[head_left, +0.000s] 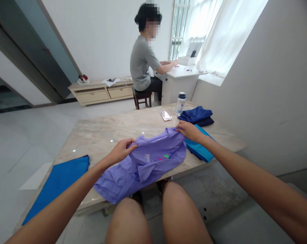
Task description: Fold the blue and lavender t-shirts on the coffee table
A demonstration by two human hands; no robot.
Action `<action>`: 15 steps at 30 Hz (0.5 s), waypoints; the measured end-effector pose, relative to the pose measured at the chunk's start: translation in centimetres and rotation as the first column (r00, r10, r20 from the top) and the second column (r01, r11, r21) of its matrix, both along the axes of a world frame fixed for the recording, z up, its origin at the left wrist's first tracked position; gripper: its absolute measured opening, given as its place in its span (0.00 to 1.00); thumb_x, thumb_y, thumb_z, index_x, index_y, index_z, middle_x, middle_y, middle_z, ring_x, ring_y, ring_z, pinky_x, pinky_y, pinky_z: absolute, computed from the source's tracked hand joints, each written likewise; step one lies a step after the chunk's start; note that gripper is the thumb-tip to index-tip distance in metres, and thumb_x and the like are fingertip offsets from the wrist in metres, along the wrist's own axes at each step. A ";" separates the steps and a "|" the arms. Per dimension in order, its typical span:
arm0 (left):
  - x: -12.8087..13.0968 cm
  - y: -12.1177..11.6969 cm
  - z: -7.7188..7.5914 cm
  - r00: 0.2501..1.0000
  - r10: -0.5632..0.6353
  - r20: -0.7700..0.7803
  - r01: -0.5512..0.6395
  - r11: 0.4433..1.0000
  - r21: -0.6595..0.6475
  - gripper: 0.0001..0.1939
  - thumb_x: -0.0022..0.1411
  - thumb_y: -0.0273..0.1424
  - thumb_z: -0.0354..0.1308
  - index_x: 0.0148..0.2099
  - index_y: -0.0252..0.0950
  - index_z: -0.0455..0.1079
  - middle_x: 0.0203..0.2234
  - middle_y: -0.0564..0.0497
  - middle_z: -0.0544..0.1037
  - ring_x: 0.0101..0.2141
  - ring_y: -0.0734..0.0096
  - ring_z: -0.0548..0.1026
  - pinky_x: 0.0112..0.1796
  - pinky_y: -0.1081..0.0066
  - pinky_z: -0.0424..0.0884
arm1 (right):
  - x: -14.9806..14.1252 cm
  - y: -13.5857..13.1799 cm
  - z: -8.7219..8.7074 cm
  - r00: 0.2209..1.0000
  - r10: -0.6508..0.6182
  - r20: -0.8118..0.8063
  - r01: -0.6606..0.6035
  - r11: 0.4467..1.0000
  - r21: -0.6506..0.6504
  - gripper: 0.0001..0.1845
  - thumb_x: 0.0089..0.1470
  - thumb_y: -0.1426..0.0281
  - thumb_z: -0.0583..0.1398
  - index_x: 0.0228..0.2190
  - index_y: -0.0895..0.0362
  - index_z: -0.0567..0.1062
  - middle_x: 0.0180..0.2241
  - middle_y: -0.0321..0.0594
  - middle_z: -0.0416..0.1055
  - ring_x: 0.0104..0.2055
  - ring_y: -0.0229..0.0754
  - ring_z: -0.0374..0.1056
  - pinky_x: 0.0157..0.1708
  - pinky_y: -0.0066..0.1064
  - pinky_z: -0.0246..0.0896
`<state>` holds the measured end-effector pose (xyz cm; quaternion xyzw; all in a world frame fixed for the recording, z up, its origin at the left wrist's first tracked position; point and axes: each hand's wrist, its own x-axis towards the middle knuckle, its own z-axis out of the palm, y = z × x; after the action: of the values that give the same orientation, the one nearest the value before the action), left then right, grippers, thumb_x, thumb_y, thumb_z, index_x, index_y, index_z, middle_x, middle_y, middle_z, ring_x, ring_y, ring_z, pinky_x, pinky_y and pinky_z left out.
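A purple T-shirt with a small white, pink and green print lies partly bunched on the marble-look table. Its lower part trails to the left along the front edge. My left hand pinches one shoulder near the collar. At the other shoulder, my right hand grips the fabric, so the neckline is stretched between both hands. Folded light blue cloth lies beneath my right forearm. A flat blue cloth rests at the table's left end, beside my left forearm.
Folded dark blue clothes lie at the back right, near a clear water bottle and a phone. Beyond the table a person sits on a stool at a white desk. A low cabinet stands along the wall.
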<state>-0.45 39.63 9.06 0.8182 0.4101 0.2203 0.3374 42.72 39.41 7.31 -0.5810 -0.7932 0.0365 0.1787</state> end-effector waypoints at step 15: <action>-10.0 -18.7 35.9 0.822 0.539 0.185 -0.531 0.607 0.592 0.18 0.62 0.49 0.67 0.37 0.39 0.76 0.31 0.49 0.81 0.35 0.60 0.75 0.37 0.67 0.69 | -8.8 -12.3 32.2 0.838 0.250 -0.485 0.158 0.739 0.655 0.09 0.72 0.59 0.58 0.42 0.50 0.71 0.39 0.45 0.77 0.44 0.54 0.72 0.50 0.48 0.68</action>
<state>-10.50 20.89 44.97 0.7230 0.5414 0.4278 -0.0343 33.95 27.14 39.50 -0.4209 -0.6821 -0.0842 0.5920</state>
